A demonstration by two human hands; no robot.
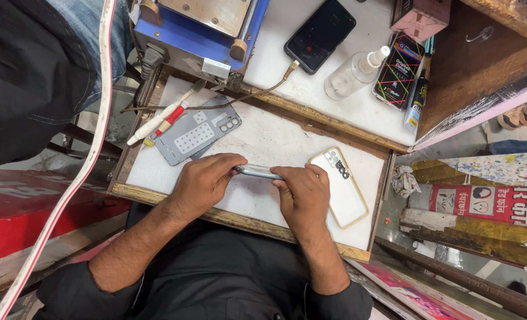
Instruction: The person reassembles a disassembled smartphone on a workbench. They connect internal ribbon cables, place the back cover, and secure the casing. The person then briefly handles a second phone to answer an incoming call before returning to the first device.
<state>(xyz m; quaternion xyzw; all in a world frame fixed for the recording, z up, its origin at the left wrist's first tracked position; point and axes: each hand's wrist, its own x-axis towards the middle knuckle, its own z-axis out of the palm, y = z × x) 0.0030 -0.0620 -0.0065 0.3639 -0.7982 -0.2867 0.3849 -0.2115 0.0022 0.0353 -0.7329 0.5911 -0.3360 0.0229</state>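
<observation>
Silvery phone (257, 172) is gripped edge-up between both hands over the white work board (263, 139), left hand (204, 181) clenched on one end, right hand (302, 195) pinching the other, so its side is exposed; a clear case (341, 189) is laid just beside

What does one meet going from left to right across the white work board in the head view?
White and red tools → grey phone back panel → left hand → phone held on edge → right hand → clear phone case.
</observation>
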